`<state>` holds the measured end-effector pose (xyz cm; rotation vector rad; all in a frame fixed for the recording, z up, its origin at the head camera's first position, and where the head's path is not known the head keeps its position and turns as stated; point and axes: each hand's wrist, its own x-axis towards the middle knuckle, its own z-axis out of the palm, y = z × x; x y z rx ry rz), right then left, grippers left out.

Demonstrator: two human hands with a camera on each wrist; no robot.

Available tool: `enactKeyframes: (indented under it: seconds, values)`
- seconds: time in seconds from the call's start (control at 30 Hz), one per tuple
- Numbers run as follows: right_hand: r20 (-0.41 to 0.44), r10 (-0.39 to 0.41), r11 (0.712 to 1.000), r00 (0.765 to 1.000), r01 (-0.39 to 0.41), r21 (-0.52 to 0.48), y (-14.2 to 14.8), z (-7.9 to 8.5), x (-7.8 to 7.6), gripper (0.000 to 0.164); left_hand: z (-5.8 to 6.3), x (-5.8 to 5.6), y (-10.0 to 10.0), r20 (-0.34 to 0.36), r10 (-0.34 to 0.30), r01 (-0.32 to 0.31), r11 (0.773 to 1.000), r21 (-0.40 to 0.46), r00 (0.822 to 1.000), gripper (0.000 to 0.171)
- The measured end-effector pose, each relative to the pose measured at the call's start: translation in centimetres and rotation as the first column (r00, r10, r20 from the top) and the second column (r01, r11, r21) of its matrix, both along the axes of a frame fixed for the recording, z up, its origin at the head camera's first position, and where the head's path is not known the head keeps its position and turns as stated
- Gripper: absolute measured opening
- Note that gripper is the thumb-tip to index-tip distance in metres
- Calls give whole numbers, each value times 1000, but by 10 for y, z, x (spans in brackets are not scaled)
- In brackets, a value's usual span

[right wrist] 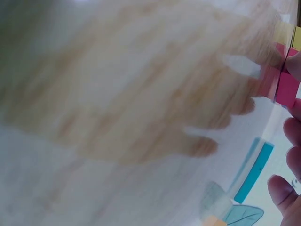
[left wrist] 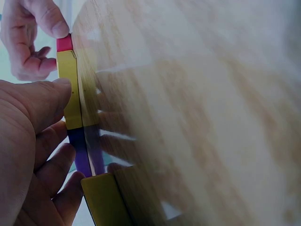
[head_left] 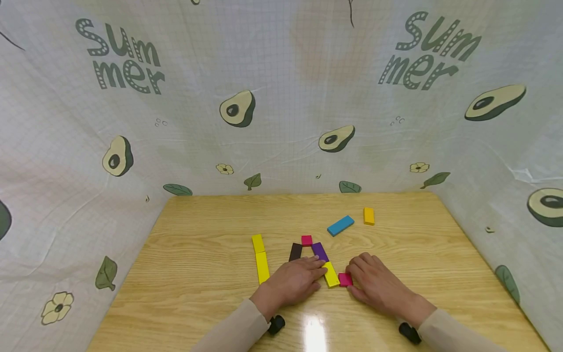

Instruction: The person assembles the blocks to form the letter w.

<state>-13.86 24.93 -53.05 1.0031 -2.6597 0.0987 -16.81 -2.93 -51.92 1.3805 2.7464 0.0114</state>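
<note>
My right hand [head_left: 380,286] pinches a small red block [head_left: 345,279] between thumb and fingers. That block sits beside the lower end of a yellow block [head_left: 331,275]. My left hand [head_left: 296,281] rests over the row with its fingers extended, touching the yellow block; its thumb lies against this block in the left wrist view. A purple block [head_left: 320,252] joins the yellow one end to end in a slanted line. Another small red block [head_left: 306,240] lies at the top, and a dark block [head_left: 295,252] slants down from it, partly hidden under my left hand.
Two yellow blocks, one short [head_left: 258,243] and one longer [head_left: 262,268], form a line left of my left hand. Farther back lie a blue block [head_left: 340,226] and an orange block [head_left: 369,216]. Patterned cloth [head_left: 286,161] stands around the wooden table [head_left: 198,274].
</note>
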Motion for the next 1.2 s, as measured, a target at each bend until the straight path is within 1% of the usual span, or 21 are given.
enactKeyframes:
  seconds: [0.27,0.67,0.93,1.2]
  values:
    - [18,3,1000,1000,-3,-5,0,1,2,28,-1,-1,0,-2,-2,2,1000,-8,1000,49]
    - [9,47,999,999,-47,0,2,4,9,29,4,-1,0,-10,-8,8,1000,-5,1000,48]
    - [3,70,997,998,-70,-18,2,4,11,29,0,-2,0,2,3,-3,1000,2,1000,49]
    - [-3,70,997,998,-70,-19,2,4,11,29,0,-2,0,-1,0,0,1000,6,1000,49]
